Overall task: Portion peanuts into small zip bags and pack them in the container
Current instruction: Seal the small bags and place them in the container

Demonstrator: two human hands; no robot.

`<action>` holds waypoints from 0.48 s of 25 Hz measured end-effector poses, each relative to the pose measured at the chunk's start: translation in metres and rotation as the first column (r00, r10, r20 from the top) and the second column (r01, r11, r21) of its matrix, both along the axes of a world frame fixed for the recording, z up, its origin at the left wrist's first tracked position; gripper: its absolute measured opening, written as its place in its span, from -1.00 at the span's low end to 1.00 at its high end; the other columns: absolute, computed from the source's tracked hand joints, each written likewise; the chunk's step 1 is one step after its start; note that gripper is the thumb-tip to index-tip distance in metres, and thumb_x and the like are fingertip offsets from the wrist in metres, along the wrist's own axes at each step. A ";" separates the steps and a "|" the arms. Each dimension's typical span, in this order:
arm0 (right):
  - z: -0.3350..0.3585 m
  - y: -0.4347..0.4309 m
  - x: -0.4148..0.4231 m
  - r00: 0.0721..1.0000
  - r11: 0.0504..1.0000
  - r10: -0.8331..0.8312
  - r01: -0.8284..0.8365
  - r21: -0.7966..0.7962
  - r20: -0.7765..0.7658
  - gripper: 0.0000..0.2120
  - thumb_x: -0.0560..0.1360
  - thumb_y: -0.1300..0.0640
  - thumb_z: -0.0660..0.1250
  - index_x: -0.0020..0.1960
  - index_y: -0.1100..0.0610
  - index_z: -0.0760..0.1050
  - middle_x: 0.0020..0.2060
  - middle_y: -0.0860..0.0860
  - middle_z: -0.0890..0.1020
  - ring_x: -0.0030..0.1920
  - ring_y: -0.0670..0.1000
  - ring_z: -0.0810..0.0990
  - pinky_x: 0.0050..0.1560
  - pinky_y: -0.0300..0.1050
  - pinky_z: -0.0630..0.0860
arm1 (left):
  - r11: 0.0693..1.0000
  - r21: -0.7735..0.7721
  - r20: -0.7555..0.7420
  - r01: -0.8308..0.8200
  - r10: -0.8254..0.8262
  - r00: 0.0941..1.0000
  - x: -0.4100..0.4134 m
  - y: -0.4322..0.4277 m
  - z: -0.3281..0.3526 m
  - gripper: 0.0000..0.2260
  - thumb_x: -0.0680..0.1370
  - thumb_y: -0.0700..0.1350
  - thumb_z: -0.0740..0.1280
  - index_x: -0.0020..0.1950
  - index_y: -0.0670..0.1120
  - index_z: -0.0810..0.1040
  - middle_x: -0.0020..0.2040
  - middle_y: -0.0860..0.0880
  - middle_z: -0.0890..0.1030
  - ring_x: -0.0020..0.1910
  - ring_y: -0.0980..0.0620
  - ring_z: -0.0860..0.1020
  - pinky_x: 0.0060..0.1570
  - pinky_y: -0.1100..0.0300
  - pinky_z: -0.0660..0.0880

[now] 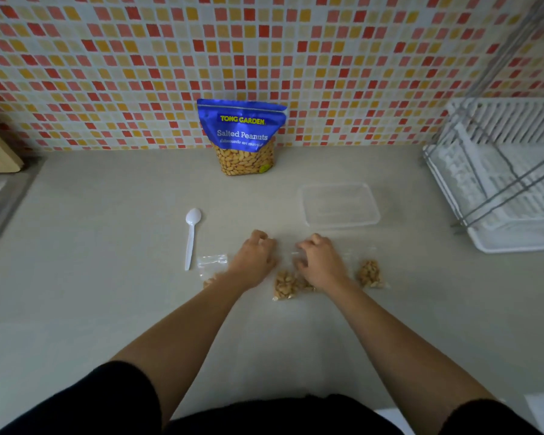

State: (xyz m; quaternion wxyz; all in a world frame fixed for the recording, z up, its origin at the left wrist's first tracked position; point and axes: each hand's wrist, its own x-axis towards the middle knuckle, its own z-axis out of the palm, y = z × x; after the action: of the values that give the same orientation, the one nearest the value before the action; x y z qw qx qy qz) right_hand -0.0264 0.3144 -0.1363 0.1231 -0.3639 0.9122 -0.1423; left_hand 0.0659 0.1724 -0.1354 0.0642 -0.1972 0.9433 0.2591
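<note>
Head view: blue pouch (242, 136) reads "TONG GARDEN Salted Peanuts".

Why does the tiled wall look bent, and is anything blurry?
Head view: the wide-angle lens bows the tiled wall and dish rack; light is dim, without glare; the left hand and right hand look soft; the clear container barely shows.

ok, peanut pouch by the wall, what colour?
Blue peanut pouch with yellow brand lettering, white product name and a clear lower window showing the nuts; head view, the only one.
</note>
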 end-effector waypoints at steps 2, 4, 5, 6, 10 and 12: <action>0.000 0.001 0.002 0.997 0.999 0.041 -0.041 0.005 -0.061 -0.73 0.46 0.08 0.28 0.12 0.12 0.55 0.12 0.08 0.50 0.18 0.14 0.41 0.15 -0.04 0.38 | 1.000 -0.023 0.017 -0.009 0.010 1.000 -0.007 0.005 -0.008 -0.68 0.52 -0.09 0.30 0.25 -0.16 0.47 0.28 -0.19 0.36 0.21 -0.20 0.41 0.22 0.04 0.39; 0.001 0.002 0.004 0.989 0.997 0.061 -0.066 -0.035 -0.132 -0.82 0.46 0.13 0.26 0.00 0.14 0.57 0.08 0.08 0.54 0.12 0.16 0.45 0.08 -0.03 0.38 | 1.000 0.010 -0.033 -0.002 0.003 0.999 -0.008 0.009 -0.008 -0.77 0.49 -0.16 0.33 0.09 -0.24 0.54 0.16 -0.23 0.45 0.12 -0.22 0.46 0.13 0.09 0.41; 0.000 0.003 0.005 0.989 0.994 0.059 -0.071 -0.086 -0.134 -0.86 0.47 0.15 0.26 -0.04 0.16 0.55 0.02 0.09 0.57 0.07 0.16 0.48 0.03 -0.03 0.38 | 0.997 0.078 -0.089 -0.026 0.033 0.995 -0.006 0.009 -0.006 -0.84 0.46 -0.20 0.34 0.00 -0.25 0.56 0.07 -0.24 0.51 0.05 -0.21 0.51 0.07 0.14 0.40; 0.000 0.004 0.007 0.997 0.981 0.027 -0.040 -0.192 -0.066 -0.90 0.48 0.17 0.27 -0.05 0.17 0.52 -0.07 0.08 0.60 0.00 0.15 0.53 -0.04 -0.06 0.39 | 0.977 0.195 -0.136 -0.083 0.111 0.985 -0.002 0.009 0.000 -0.91 0.45 -0.24 0.35 -0.08 -0.23 0.56 -0.03 -0.22 0.58 -0.02 -0.18 0.55 0.00 0.17 0.41; 0.011 -0.004 0.023 0.732 0.727 -0.048 0.492 -0.479 0.680 -0.85 0.50 0.16 0.33 0.02 0.04 0.39 -0.20 -0.02 0.65 -0.17 -0.04 0.62 -0.11 -0.25 0.47 | 0.737 0.655 -0.189 -0.164 0.370 0.909 0.015 -0.001 0.031 -0.85 0.48 -0.25 0.37 -0.22 -0.05 0.46 -0.30 -0.06 0.60 -0.27 -0.03 0.58 -0.08 0.06 0.57; 0.015 -0.016 0.028 0.667 0.626 0.000 0.581 -0.520 0.745 -0.86 0.49 0.22 0.34 -0.05 0.00 0.47 -0.18 0.07 0.66 -0.22 -0.15 0.63 -0.07 -0.25 0.51 | 0.700 0.697 -0.196 -0.157 0.396 0.897 0.019 -0.011 0.048 -0.86 0.48 -0.25 0.39 -0.20 -0.06 0.48 -0.29 -0.11 0.59 -0.26 -0.05 0.59 -0.07 0.05 0.60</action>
State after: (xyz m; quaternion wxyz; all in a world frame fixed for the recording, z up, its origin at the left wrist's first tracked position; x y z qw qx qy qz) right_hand 0.0011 0.2989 -0.1212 0.2679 -0.1348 0.7138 -0.6328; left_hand 0.0849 0.1616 -0.0869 -0.0694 -0.2563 0.7435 0.6138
